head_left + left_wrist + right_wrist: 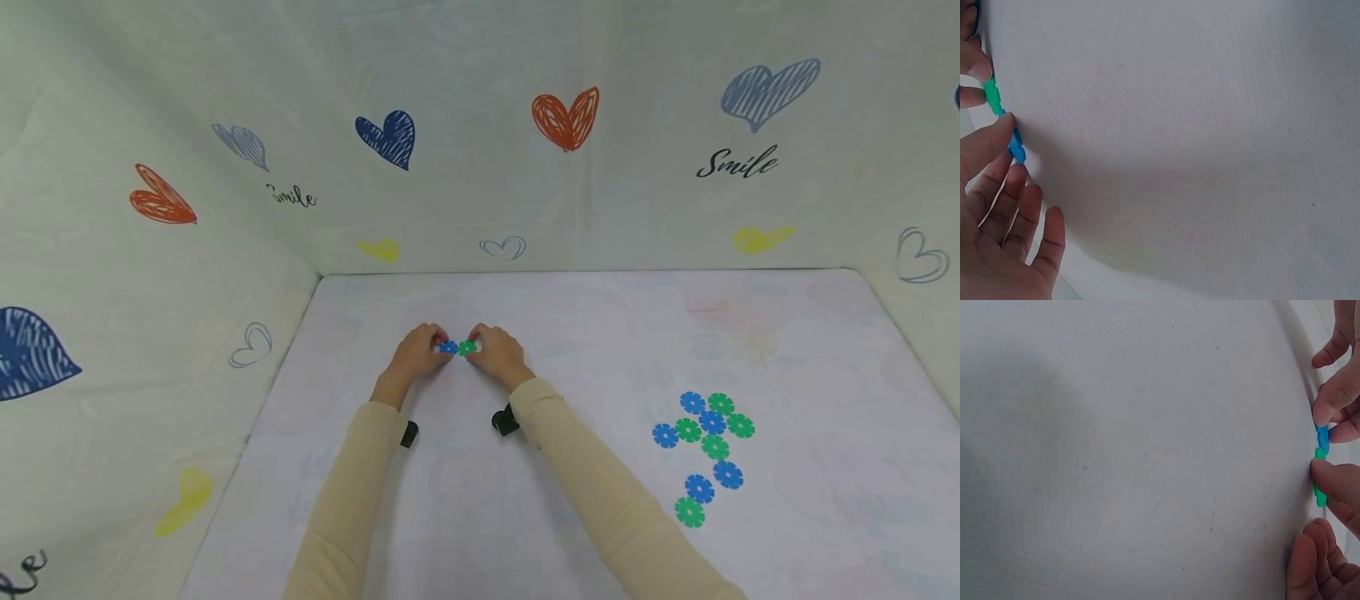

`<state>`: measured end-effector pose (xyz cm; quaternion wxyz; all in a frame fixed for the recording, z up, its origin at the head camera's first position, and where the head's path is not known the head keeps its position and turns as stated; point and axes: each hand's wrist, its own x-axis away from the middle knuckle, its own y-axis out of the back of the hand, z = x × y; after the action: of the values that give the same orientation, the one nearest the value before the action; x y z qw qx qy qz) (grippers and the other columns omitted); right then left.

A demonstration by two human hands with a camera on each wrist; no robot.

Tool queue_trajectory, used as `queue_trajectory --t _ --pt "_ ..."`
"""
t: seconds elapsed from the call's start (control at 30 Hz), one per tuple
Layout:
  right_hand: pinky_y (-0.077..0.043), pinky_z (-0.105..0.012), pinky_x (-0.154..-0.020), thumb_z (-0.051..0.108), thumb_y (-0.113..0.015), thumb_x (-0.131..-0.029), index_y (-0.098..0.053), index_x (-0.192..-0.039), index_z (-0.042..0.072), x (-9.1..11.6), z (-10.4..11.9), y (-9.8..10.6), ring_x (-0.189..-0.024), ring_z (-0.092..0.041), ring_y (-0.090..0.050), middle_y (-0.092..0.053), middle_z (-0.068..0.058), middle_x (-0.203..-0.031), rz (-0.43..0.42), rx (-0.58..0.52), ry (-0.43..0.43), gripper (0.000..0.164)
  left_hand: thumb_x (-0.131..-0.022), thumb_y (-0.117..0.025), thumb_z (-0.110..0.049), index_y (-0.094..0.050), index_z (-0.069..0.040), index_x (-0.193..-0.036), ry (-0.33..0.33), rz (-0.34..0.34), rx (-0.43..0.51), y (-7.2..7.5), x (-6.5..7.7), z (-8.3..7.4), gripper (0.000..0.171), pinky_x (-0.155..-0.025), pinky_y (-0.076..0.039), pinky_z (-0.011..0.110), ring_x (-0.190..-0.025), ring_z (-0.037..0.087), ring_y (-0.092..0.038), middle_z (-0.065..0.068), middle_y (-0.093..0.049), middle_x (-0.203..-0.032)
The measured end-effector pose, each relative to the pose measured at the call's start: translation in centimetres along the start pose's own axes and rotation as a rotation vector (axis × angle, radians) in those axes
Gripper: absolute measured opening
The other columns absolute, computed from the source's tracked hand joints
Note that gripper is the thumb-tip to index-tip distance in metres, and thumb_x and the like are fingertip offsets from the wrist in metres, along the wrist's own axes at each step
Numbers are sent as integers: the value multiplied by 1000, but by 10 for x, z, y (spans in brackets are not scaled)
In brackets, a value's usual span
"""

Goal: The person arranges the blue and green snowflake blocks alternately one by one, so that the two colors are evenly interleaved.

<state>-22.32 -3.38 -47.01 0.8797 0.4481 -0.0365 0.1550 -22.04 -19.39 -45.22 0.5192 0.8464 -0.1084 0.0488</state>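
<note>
Between thumb and fingers, my left hand (pixel 419 351) pinches a blue notched disc (pixel 448 347). My right hand (pixel 498 353) pinches a green notched disc (pixel 467 347) in the same way. The two discs meet edge to edge between the hands, above the far middle part of the table. In the left wrist view the blue disc (pixel 1017 147) and green disc (pixel 992 95) are seen nearly edge-on, in one line. The right wrist view has the green disc (pixel 1319 481) below the blue disc (pixel 1322 439), with fingertips covering part of each.
On the right of the white table (pixel 600 333) lies a loose group of several blue and green notched discs (pixel 712 422), some touching or overlapping. Pale curtains printed with hearts (pixel 566 119) stand behind and to the left. A black wrist device (pixel 506 420) shows under the right sleeve.
</note>
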Motion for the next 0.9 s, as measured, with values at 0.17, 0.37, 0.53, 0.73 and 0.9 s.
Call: queue_trajectory --t 0.17,0.37,0.53,0.73,0.9 --pt "-48 -35 -75 26 -68 -84 -58 -116 16 0 0 0 -87 -21 -57 -63 -9 -108 -3 -25 6 35 -82 -69 -12 -59 -2 -107 -10 -9 -8 -1 0 1 29 -83 -44 38 -88 24 -50 12 -56 -97" --pt "-43 -29 -67 22 -67 -84 -58 -117 12 3 -7 0 -77 -17 -52 -62 -8 -93 -11 -138 63 36 -83 -68 -12 -59 -1 -107 -20 -10 -13 0 1 1 28 -84 -44 39 -90 25 -51 13 -57 -98" --pt "-40 -25 -64 16 -65 -85 -56 -121 8 13 -16 8 -72 -16 -50 -57 -7 -84 28 -338 110 38 -84 -67 -12 -58 -1 -108 -4 4 -7 0 2 -2 28 -87 -44 39 -93 25 -51 13 -56 -100" --pt "-49 -30 -78 16 -63 -88 -56 -122 7 27 -20 20 -90 -20 -58 -62 -11 -101 31 -433 138 36 -84 -67 -13 -58 -2 -109 16 4 -12 0 3 -4 28 -88 -44 38 -92 25 -50 12 -55 -99" --pt "-51 -35 -85 19 -59 -90 -56 -124 8 45 -22 37 -102 -24 -58 -62 -11 -112 15 -447 142 36 -84 -67 -13 -57 -2 -108 8 2 -23 0 3 -3 28 -87 -44 38 -91 25 -50 12 -55 -99"
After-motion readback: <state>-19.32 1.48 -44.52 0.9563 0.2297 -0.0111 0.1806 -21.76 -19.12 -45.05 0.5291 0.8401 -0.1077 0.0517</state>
